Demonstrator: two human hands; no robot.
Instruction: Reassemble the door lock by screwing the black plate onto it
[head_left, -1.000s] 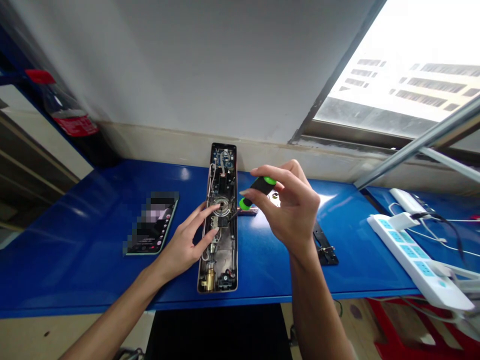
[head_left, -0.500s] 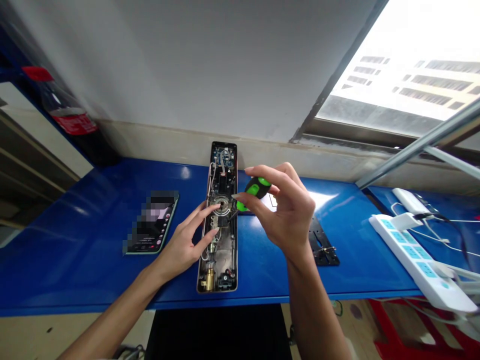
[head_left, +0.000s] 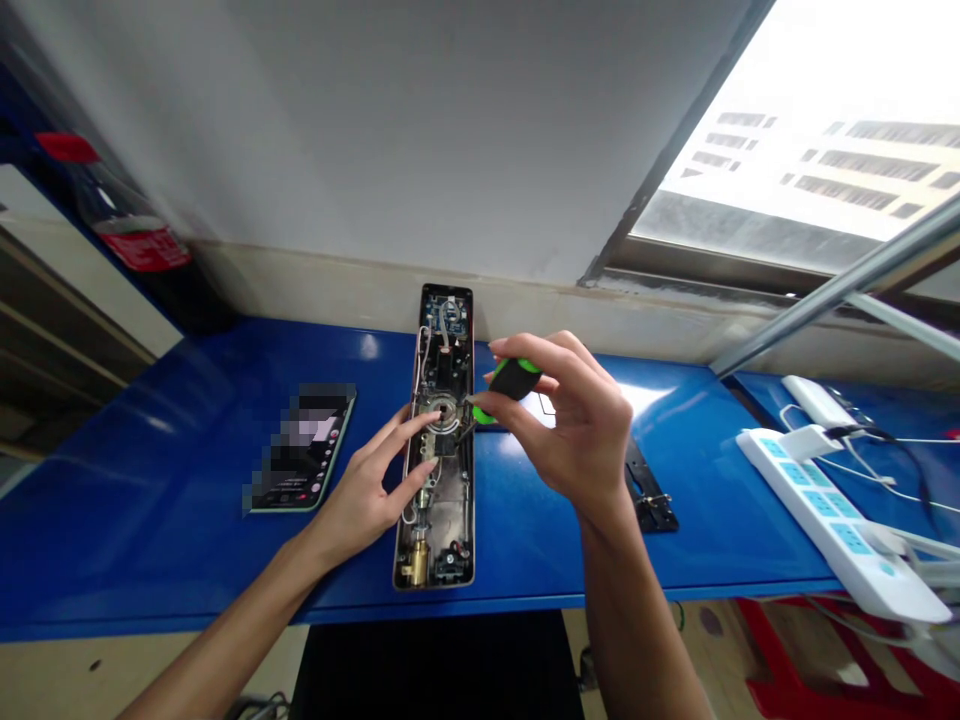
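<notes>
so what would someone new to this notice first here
Probably the long open housing in the middle of the blue table, its circuit board at the far end and a brass cylinder at the near end. Next, the green-and-black screwdriver in the right hand, angled down toward the housing, while the left hand rests fingers on its inner parts.

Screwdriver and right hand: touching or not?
Touching. The head view shows the green-and-black screwdriver pinched between the thumb and fingers of the right hand.
</notes>
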